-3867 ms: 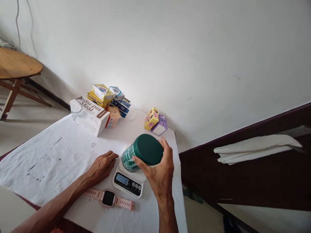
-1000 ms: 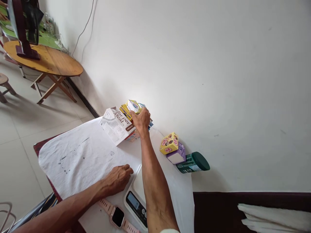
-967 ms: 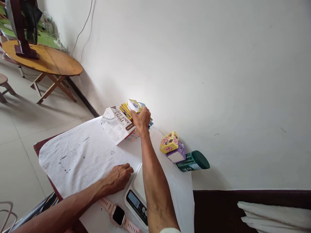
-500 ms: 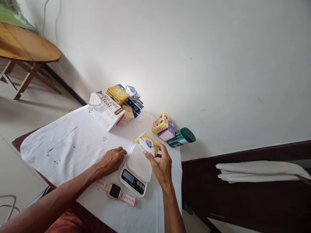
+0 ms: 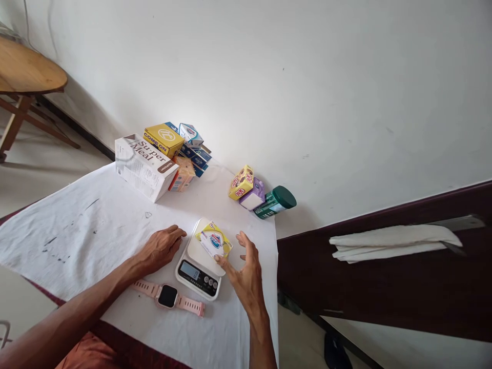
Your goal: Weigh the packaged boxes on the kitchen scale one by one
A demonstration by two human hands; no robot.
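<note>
– How is the scale (image 5: 195, 252) coloured?
– It is cased in white, with a black panel; the small box (image 5: 213, 241) on it is printed in yellow and white, with a red-and-blue emblem.
– And the watch (image 5: 168, 296), on the near side?
– Its strap is coloured pink, its screen black.
– What is seen at far left?
– A white carton (image 5: 143, 169) is lettered in brown; a yellow box (image 5: 161, 138) is marked in white.
– And the cloth (image 5: 84, 230)?
– It is streaked with black on white.

A yellow-and-white box (image 5: 213, 241) lies on the scale (image 5: 197, 254).
</note>
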